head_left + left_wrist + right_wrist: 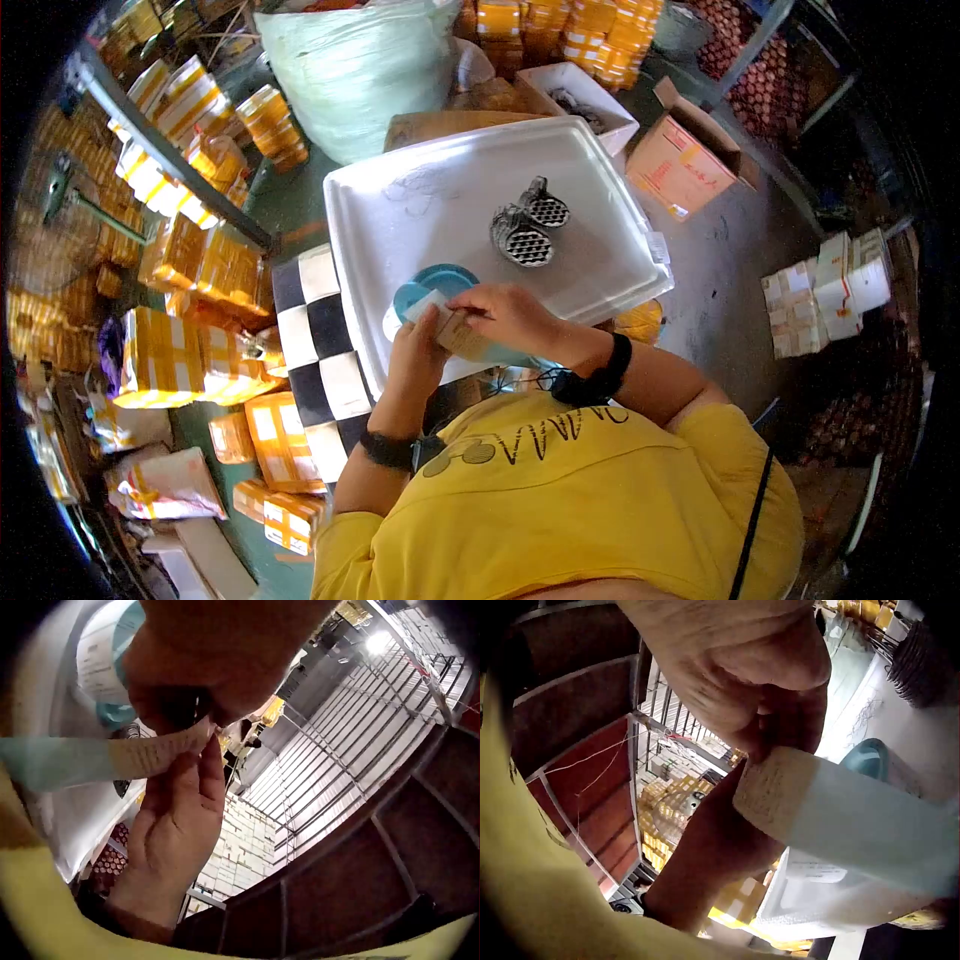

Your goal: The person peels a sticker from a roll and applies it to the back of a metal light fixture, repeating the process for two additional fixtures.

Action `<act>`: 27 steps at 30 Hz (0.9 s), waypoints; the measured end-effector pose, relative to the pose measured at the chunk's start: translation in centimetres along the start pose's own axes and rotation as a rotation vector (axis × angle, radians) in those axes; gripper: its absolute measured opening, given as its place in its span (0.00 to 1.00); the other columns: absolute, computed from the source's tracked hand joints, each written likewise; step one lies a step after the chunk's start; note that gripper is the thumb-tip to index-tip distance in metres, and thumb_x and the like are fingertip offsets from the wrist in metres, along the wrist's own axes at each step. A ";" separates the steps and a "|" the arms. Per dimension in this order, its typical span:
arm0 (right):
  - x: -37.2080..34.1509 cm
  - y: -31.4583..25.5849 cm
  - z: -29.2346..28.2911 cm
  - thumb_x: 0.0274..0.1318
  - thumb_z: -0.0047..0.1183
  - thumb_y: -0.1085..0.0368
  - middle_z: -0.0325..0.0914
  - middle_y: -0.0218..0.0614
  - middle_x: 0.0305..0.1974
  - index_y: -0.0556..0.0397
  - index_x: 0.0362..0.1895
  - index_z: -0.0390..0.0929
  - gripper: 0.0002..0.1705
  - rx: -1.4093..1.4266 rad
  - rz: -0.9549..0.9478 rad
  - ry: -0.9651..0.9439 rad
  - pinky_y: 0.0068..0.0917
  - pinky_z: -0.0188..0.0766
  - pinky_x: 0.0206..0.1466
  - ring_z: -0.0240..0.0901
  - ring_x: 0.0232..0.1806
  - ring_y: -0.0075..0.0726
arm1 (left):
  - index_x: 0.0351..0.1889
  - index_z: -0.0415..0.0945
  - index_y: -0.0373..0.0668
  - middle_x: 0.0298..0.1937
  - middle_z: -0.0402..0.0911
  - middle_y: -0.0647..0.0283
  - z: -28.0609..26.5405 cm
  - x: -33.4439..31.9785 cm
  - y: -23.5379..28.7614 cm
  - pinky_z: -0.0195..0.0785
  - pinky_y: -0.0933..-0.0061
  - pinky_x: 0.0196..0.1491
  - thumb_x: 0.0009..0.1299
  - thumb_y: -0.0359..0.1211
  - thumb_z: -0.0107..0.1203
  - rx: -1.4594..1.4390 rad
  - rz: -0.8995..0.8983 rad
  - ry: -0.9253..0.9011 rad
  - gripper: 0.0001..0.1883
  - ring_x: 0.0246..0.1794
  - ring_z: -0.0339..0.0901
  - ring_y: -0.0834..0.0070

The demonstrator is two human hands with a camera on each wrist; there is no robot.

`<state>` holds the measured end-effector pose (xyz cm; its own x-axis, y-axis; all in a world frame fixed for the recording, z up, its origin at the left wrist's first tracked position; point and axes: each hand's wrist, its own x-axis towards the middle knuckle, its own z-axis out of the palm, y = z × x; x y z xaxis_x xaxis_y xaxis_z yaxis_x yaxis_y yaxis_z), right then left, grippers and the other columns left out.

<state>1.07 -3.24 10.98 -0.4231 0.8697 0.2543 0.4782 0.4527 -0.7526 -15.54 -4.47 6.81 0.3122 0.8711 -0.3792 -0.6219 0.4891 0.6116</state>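
Note:
Both hands meet over the near edge of a white foam lid (400,200). Between them runs a teal label strip (870,825) with a printed, cream-coloured end (150,754). My left hand (420,350) pinches that end between thumb and fingers. The right hand (520,318) pinches the strip close by, its fingertips right at the printed paper. Just beyond the hands lies a teal label roll (445,278), with a white printed label showing in the left wrist view. Two dark bundles (527,246) with black-and-white lattice ends lie farther back on the lid.
A black-and-white checked surface (318,345) borders the lid at left. Behind stand a big wrapped sack (360,80) and a white foam box (580,100). An opened carton (680,165) sits at right; taped boxes (205,265) are stacked along the left.

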 end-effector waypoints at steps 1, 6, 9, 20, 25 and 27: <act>-0.2 0.1 -0.1 0.42 0.52 0.72 0.75 0.42 0.35 0.55 0.39 0.75 0.14 -0.012 0.022 -0.016 0.31 0.69 0.37 0.73 0.35 0.43 | 0.46 0.64 0.33 0.43 0.72 0.52 0.0 0.0 0.0 0.70 0.62 0.44 0.68 0.38 0.42 -0.010 -0.029 -0.011 0.17 0.42 0.73 0.61; -1.0 0.3 0.1 0.42 0.52 0.71 0.74 0.40 0.31 0.55 0.32 0.74 0.08 -0.100 -0.032 0.004 0.33 0.68 0.34 0.71 0.32 0.45 | 0.45 0.63 0.32 0.44 0.70 0.54 0.0 -0.3 0.2 0.71 0.62 0.44 0.70 0.37 0.37 0.036 -0.093 0.001 0.16 0.44 0.72 0.62; -1.2 0.3 0.0 0.39 0.53 0.69 0.73 0.38 0.32 0.52 0.29 0.73 0.07 -0.207 -0.101 0.050 0.39 0.68 0.34 0.70 0.36 0.46 | 0.47 0.62 0.33 0.45 0.70 0.54 0.1 0.0 -0.5 0.70 0.61 0.46 0.70 0.37 0.37 -0.062 -0.091 0.027 0.16 0.45 0.72 0.62; -4.1 -0.4 -9.4 0.50 0.48 0.77 0.71 0.32 0.34 0.55 0.33 0.72 0.05 0.498 -0.106 0.410 0.21 0.65 0.41 0.68 0.37 0.25 | 0.40 0.69 0.33 0.32 0.73 0.61 -1.6 -0.8 -1.0 0.63 0.77 0.25 0.66 0.39 0.47 0.428 0.058 0.176 0.16 0.27 0.70 0.76; -7.7 4.2 -13.8 0.51 0.51 0.72 0.73 0.31 0.34 0.57 0.33 0.72 0.04 0.572 0.134 0.590 0.20 0.66 0.43 0.69 0.38 0.23 | 0.32 0.75 0.33 0.22 0.76 0.56 -0.2 -2.5 -0.5 0.64 0.72 0.26 0.62 0.43 0.51 1.371 0.138 0.346 0.18 0.20 0.73 0.72; -9.4 5.6 -15.4 0.50 0.51 0.72 0.73 0.29 0.33 0.57 0.34 0.72 0.05 0.620 0.140 0.640 0.21 0.65 0.43 0.68 0.38 0.23 | 0.30 0.76 0.36 0.23 0.77 0.54 -0.3 -3.3 -0.5 0.65 0.66 0.27 0.60 0.46 0.53 1.489 0.213 0.445 0.20 0.22 0.75 0.64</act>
<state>19.56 -5.91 13.72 0.2061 0.9360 0.2855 -0.0860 0.3080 -0.9475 -16.49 -7.58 7.52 -0.0815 0.9760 -0.2020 0.6996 0.2004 0.6858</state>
